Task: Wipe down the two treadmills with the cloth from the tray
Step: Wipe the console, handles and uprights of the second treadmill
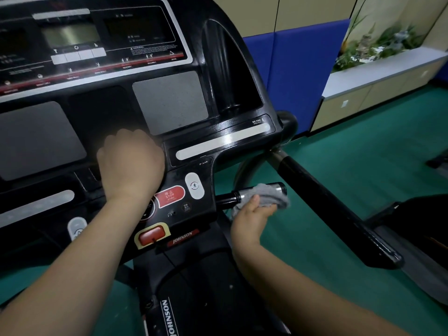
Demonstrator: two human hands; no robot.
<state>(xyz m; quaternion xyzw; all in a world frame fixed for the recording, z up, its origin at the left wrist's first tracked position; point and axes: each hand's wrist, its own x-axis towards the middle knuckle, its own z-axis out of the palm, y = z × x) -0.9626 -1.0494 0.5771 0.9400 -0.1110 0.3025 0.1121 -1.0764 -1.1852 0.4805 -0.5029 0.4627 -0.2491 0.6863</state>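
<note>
A green floor (363, 166) runs under and around a black treadmill (218, 132) marked JOHNSON, seen from above its console. Nearest, two bare forearms reach forward over the machine's lower frame. The right hand (252, 219) sits just right of the console, thumb up and fingers curled round a crumpled grey cloth (269, 195). The cloth is wrapped over a short black handlebar with a chrome end (280, 187) that sticks out sideways from the console's base, so the cloth lies between the palm and the bar. Beside it a long black side handrail (339, 214) slants down to the right. On the console's lower face are a red oblong safety key in a yellow surround (151, 235) and, above it, a red STOP button (169, 195). The left hand (132, 161) rests knuckles up on the dark panel above that button, fingers curled under; nothing shows in its grip, and it is somewhat blurred. Farther up are grey rectangular pads, a deep black cup-holder recess (228, 69) and a dim grey display screen (70, 35). Beyond the treadmill stands blue wall padding (303, 69), and to its right a low beige cabinet with a white top (378, 78) carrying green plants (378, 47).
</note>
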